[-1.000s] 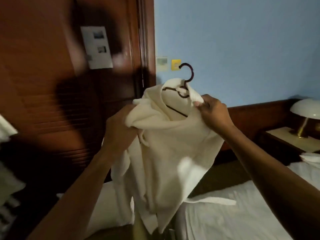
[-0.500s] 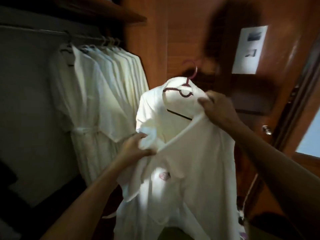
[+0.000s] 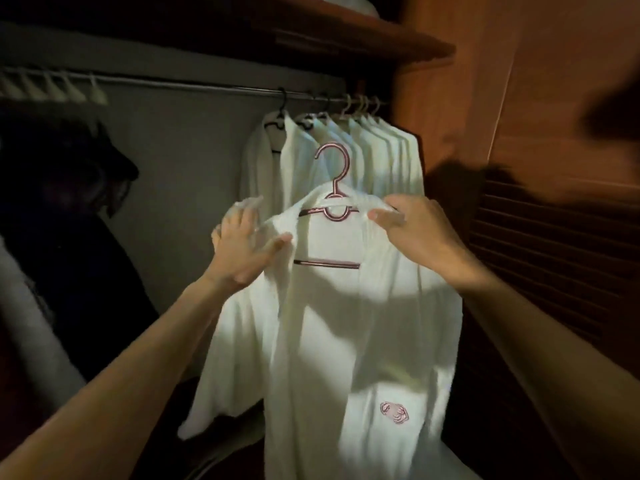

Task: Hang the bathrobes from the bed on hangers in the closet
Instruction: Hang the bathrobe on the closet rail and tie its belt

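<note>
Dim closet space fills the view: a rail (image 3: pixel 207 87) runs under a wooden shelf (image 3: pixel 346 32), with a few empty white hangers (image 3: pixel 52 88) at its far left and a dark garment (image 3: pixel 69 188) below them. Next comes the left hand (image 3: pixel 242 251), its fingers fairly straight and spread against the left shoulder of the bathrobe (image 3: pixel 346 341), probably smoothing the cloth over the hanger's arm so it cannot slip. Blur hides whether any fingertip hooks the fabric. The bathrobe hangs on a pink hanger (image 3: pixel 334 168), held up between both hands in front of the hung bathrobes (image 3: pixel 381 150), its hook below the rail and not yet on it. The right hand (image 3: pixel 415 237) pinches the collar at the right shoulder, just beside the hanger's neck, and seems to carry the weight. The garment falls away beneath both hands, with a louvred door (image 3: pixel 554 254) at the right.
</note>
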### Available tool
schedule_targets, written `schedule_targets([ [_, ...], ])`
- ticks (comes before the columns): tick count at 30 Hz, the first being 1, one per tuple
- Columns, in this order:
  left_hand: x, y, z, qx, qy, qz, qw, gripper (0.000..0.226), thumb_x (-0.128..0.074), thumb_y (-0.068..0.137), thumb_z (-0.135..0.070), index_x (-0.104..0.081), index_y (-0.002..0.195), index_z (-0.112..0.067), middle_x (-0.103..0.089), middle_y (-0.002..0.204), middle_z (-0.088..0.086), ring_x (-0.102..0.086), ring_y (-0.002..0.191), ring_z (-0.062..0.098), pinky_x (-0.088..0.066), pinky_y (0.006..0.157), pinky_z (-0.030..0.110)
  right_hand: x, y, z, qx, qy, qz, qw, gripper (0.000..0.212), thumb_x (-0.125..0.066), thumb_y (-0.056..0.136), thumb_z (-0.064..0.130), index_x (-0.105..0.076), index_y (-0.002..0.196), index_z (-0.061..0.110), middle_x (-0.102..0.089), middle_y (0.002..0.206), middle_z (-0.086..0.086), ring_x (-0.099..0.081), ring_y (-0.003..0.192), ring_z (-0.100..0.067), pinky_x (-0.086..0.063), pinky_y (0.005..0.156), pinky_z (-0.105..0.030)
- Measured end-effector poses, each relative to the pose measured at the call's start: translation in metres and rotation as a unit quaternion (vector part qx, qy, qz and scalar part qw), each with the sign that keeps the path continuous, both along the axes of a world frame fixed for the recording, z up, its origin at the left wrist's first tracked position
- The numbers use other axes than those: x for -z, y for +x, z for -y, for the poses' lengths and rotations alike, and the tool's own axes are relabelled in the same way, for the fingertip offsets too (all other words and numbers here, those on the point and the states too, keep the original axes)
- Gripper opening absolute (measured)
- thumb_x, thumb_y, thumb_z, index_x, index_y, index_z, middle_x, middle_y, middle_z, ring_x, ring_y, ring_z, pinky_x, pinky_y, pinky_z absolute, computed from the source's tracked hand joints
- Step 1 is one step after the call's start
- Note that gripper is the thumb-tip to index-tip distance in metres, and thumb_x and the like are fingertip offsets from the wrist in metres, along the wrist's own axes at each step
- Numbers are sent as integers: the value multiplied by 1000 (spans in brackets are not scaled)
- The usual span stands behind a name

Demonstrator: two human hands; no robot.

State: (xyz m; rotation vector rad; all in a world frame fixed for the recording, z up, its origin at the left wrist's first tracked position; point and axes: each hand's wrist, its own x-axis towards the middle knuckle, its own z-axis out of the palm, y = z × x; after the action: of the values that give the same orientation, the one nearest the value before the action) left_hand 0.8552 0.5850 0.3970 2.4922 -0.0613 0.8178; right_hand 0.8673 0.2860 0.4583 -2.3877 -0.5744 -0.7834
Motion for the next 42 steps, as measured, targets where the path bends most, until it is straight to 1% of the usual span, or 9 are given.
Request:
schedule_targets([
  [2,-21,15,-3,41,2,-15,999,49,-49,95,-66,-57,123,-27,-64,120,4,-56,117,28,-41,99,32,-10,21,-11,-35,-7,14,999,52,-62,97,38,-35,65,8,-33,59,-3,-31,56,-18,-26,51,-32],
  [4,-36,31,-9,60,-20,-9,998,36,-53,102,-53,-50,83,-22,-58,78,-4,-54,76,22,-40,64,21,-20,42,-20,-50,-4,23,998,51,-62,97,39,-36,66,7,-34,59,-3,-34,57,-18,-26,52,-35],
  [9,-72,77,-40,48,-63,59,995,40,-58,101,-44,-45,72,-19,-49,67,-6,-42,59,9,-33,54,30,-42,103,-47,-86,8,27,996,40,-58,96,44,-49,75,11,-48,65,0,-49,64,-17,-36,59,-34],
  [14,-97,145,-99,19,-89,84,992,40,-57,97,-55,-68,99,-17,-68,91,-1,-61,80,19,-49,71,37,-44,173,-70,-77,-25,11,997,35,-48,103,47,-63,116,18,-69,117,-6,-63,110,-27,-50,93,-43],
  [17,-107,191,-130,13,-62,102,993,41,-57,98,-54,-66,92,-14,-65,81,2,-57,71,19,-44,65,37,-44,213,-94,-66,-5,53,996,35,-51,102,40,-53,79,14,-58,74,-7,-59,73,-24,-45,67,-41],
  [20,-116,239,-153,28,-78,98,992,37,-60,100,-44,-56,76,-16,-53,69,-5,-46,61,10,-35,57,35,-55,245,-125,-41,8,97,994,37,-55,100,35,-45,69,20,-50,64,1,-50,64,-20,-36,62,-39],
  [29,-165,345,-198,37,-81,137,986,43,-60,101,-41,-63,136,-15,-65,131,-1,-60,122,19,-39,90,21,-115,327,-191,36,29,173,984,16,-61,97,39,-68,108,30,-73,102,5,-66,97,-22,-34,73,-28],
  [36,-181,413,-231,27,-80,119,989,34,-61,101,-37,-68,121,-11,-69,122,7,-63,115,22,-39,80,22,-142,370,-231,34,28,123,991,20,-64,92,36,-70,108,26,-73,104,-6,-66,102,-31,-51,89,-39],
  [42,-129,444,-258,14,-94,55,994,56,-61,100,-45,-59,142,-7,-58,145,13,-55,134,26,-42,112,33,-87,384,-255,12,-11,82,997,16,-55,101,37,-59,114,30,-68,86,0,-66,89,-24,-49,71,-33],
])
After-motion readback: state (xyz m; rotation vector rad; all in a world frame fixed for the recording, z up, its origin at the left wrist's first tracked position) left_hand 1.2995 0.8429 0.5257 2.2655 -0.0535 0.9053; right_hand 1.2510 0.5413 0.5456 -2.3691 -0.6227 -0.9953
